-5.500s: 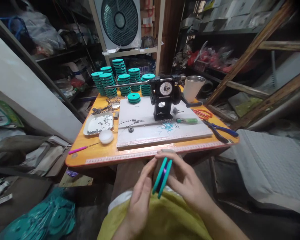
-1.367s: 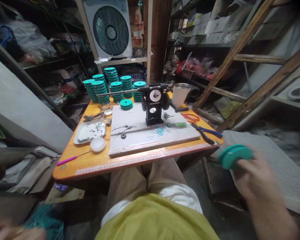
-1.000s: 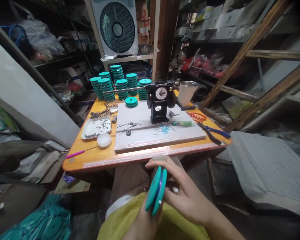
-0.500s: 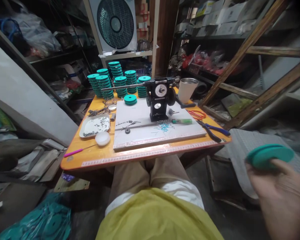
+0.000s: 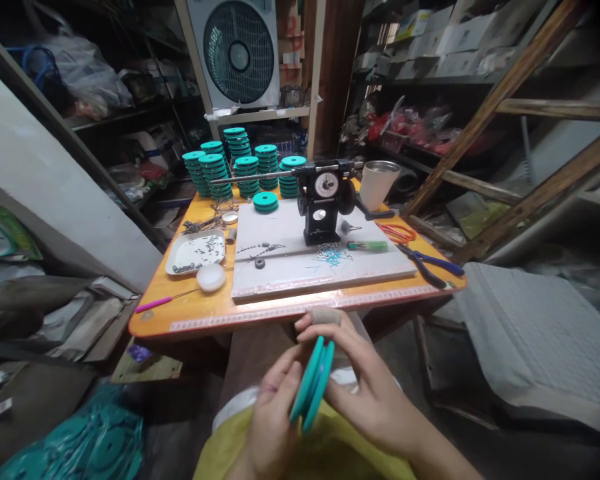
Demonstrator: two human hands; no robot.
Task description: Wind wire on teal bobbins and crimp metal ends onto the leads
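Above my lap, I hold a green foam line spool [image 5: 312, 383] on edge, its groove facing me. My left hand [image 5: 275, 410] grips its left face, with the thumb pressed against it. On the other side, my right hand [image 5: 367, 383] has its thumb and curved fingers around the upper and right edge. A greyish wrap [image 5: 326, 315] covers one right finger. Parts of the fingers behind the spool are hidden. Another green spool [image 5: 265, 202] lies flat on the white board [image 5: 280, 283], beyond my hands.
A black winding machine [image 5: 323, 207] with a dial and long rod stands on the board. Several spool stacks [image 5: 220, 177] line the back. Left are a white tray [image 5: 173, 260] of small metal pieces and a round container [image 5: 211, 279]. Pliers [image 5: 437, 262] lie right; bagged spools [image 5: 95, 443] sit below left.
My right hand has brought the green spool from the far right to the middle, above my lap. My left hand has come into view and now grips it too.
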